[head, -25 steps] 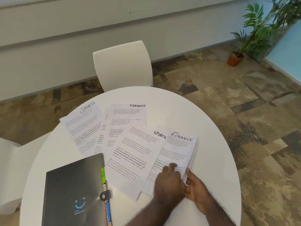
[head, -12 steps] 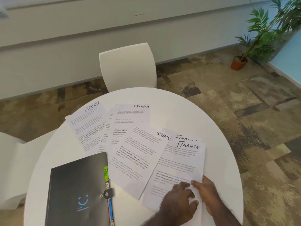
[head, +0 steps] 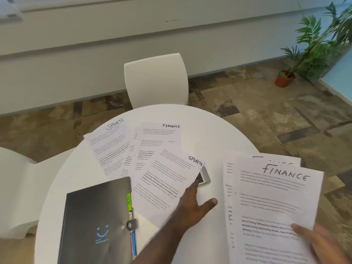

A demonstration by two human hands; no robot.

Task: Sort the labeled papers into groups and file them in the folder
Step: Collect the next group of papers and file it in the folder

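Right hand (head: 322,242) at near right edge pinches a small stack of FINANCE sheets (head: 274,204) by the lower corner, lifted off the desk (head: 219,134) and tilted toward the camera; at least 2 sheets, a second FINANCE heading peeks out behind the top one. Likely held up to keep that group apart while the other hand collects more. Left hand (head: 192,202) reaches across the middle, fingers spread, holding nothing, fingertips at the right edge of the near SPORTS sheet (head: 165,180); probably about to slide or lift it. A small grey device (head: 203,177) lies partly under that sheet's corner, could be a phone, view too blurred to say; it may snag the paper. Black folder (head: 97,220) lies shut at near left, snap tab fastened, coloured index tabs showing along its right edge; near SPORTS sheet overlaps beside it. Nothing filed yet. Farther back: flat FINANCE sheet (head: 162,136), far SPORTS sheet (head: 110,143), more pages fanned between them, all overlapping, so they need separating. Beyond the desk, white chair (head: 156,80), potted plant (head: 312,54) far right.
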